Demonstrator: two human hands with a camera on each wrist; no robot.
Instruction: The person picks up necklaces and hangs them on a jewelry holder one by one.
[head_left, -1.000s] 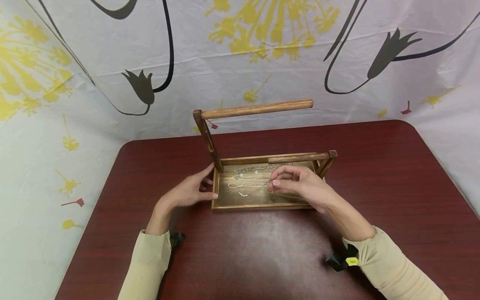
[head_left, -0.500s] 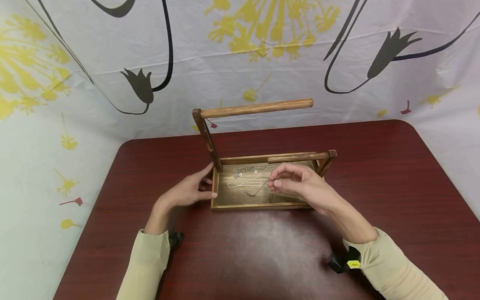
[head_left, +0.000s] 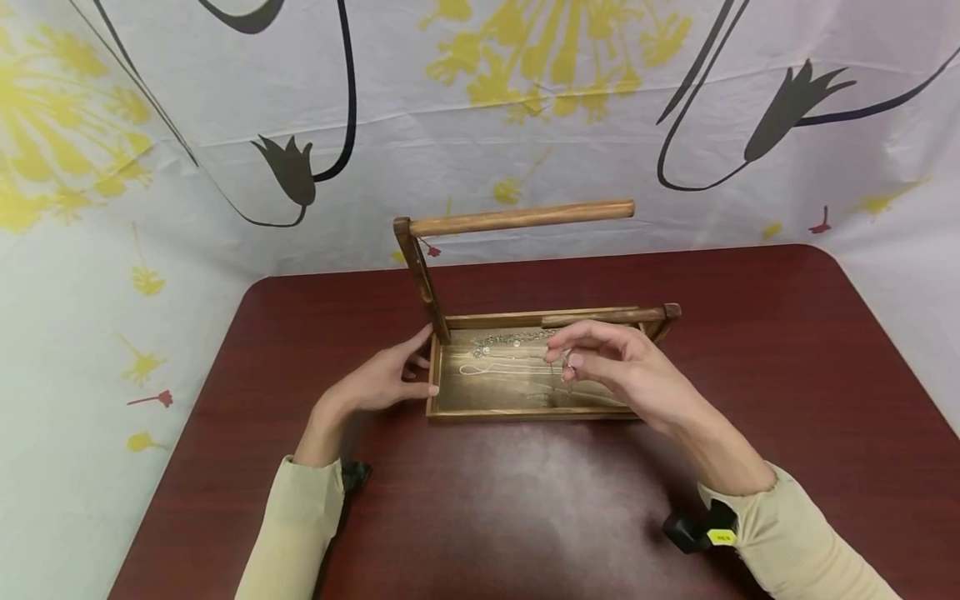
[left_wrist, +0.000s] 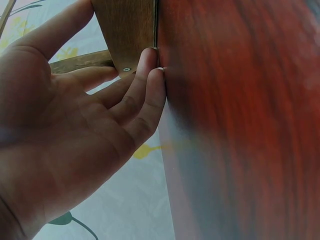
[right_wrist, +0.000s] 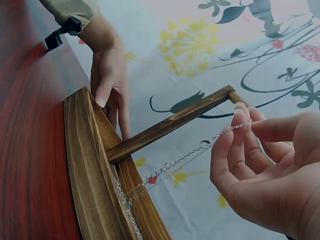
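My right hand (head_left: pixel 637 375) is above the shallow wooden tray (head_left: pixel 517 413), thumb and fingertips pinching a thin silver chain necklace (right_wrist: pixel 176 161). In the right wrist view its strands slope from the fingertips toward the tray, a lobster clasp (right_wrist: pixel 205 144) near the fingers. My left hand (head_left: pixel 378 381) rests against the tray's left end, thumb at the front rim and index finger toward the back corner. The left wrist view shows its other fingers extended at the tray's edge. On the tray floor lie a chunkier silver chain (head_left: pixel 510 338) and a pale looped chain (head_left: pixel 480 370).
A wooden post (head_left: pixel 420 279) rises at the tray's left end and carries a long round bar (head_left: pixel 525 217). A lower post at the right end holds a shorter bar (head_left: pixel 592 317). Beneath is a dark red table (head_left: pixel 525 508), with a patterned cloth (head_left: pixel 480 158) behind.
My right hand has moved slightly right and up, and the necklace's loose end, trailing left over the tray floor before, now hangs beneath the fingers. My left hand stays at the tray's end.
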